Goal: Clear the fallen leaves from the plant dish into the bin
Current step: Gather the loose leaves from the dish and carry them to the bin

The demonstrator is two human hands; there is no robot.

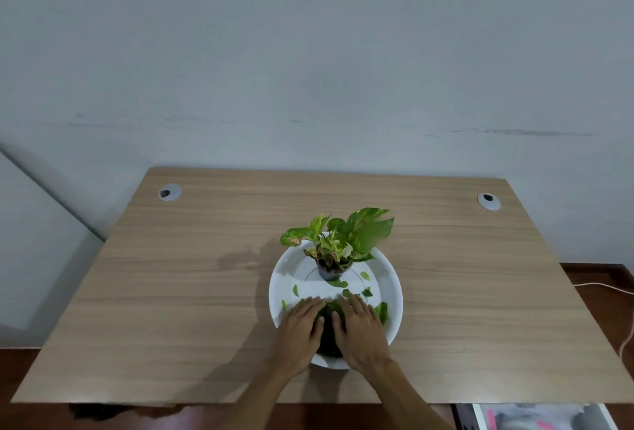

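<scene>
Wooden desk [171,292]: one dish [284,278], two hands [334,330].

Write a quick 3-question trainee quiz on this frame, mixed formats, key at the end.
1. True or false: the potted plant stands at the far side of the white dish, away from the person.
2. Multiple choice: where are the left hand and right hand? A) flat on the desk beside the dish B) inside the near part of the dish, cupped around a pile of leaves C) holding the pot
3. Fill in: loose leaves still lie scattered between the hands and the ____.

Key: 1 true; 2 B; 3 pot
</scene>
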